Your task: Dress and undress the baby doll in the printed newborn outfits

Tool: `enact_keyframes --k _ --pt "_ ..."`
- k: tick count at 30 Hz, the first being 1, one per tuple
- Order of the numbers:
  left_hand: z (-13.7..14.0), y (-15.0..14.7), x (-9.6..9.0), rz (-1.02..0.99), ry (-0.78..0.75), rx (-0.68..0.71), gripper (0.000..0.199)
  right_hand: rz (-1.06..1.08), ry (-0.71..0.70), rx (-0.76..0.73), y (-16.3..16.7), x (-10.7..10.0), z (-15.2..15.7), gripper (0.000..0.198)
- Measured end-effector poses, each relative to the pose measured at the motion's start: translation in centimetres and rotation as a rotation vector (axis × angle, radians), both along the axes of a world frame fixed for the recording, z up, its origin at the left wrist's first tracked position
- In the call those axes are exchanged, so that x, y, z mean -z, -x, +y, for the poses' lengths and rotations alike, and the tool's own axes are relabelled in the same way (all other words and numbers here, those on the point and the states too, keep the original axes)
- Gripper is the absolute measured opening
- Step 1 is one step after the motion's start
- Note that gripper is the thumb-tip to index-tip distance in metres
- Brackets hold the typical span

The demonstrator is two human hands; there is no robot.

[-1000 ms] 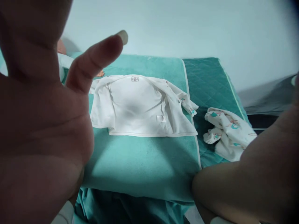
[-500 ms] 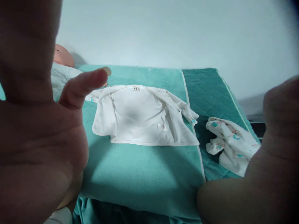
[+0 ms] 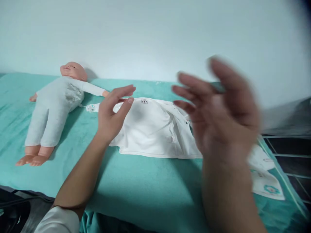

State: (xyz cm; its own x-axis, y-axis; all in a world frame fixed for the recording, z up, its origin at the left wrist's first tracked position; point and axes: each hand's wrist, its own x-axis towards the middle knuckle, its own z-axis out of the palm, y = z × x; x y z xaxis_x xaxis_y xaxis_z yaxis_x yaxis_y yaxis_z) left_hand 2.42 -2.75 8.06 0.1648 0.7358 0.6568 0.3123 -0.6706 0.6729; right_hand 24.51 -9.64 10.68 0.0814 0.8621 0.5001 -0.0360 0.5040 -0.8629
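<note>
A small white baby jacket (image 3: 148, 129) lies spread open on the green bed cover (image 3: 136, 184), inside facing up, with a label at its neck. My left hand (image 3: 113, 111) hovers over its left side, holding nothing, thumb and fingers apart. Above its right side my right hand (image 3: 218, 113) is raised and blurred by motion; its fingers are spread and nothing shows in them. The two hands hide parts of both jacket fronts. A baby doll (image 3: 57, 105) in a white cloth body lies on its back to the left, one arm stretched toward the jacket.
Another white printed garment (image 3: 264, 178) lies at the right edge of the bed, partly behind my right forearm. A pale wall (image 3: 150, 38) rises behind the bed. Dark metal rails (image 3: 289, 155) stand at the right, and a black object (image 3: 14, 210) shows at lower left.
Both hands have moved away from close before the camera, out over the jacket. The doll, mostly hidden before, now shows whole. The jacket still lies spread.
</note>
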Motion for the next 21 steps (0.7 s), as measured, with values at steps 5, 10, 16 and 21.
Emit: enact_keyframes --k 5,10,16,21 --pt "4.9 1.8 5.6 0.497 0.076 -0.215 0.032 -0.048 0.234 -0.023 1.8 4.8 3.8 0.040" --pt "5.4 2.4 6.6 0.699 0.247 -0.321 0.043 -0.088 0.293 -0.034 1.8 6.5 4.7 0.040" --pt "5.8 3.4 6.9 0.712 0.334 -0.483 0.042 -0.538 0.409 0.144 0.6 9.3 6.0 0.036" --pt "5.3 5.5 5.8 0.654 0.399 -0.668 0.042 -0.956 0.359 0.074 0.8 11.1 6.5 0.040"
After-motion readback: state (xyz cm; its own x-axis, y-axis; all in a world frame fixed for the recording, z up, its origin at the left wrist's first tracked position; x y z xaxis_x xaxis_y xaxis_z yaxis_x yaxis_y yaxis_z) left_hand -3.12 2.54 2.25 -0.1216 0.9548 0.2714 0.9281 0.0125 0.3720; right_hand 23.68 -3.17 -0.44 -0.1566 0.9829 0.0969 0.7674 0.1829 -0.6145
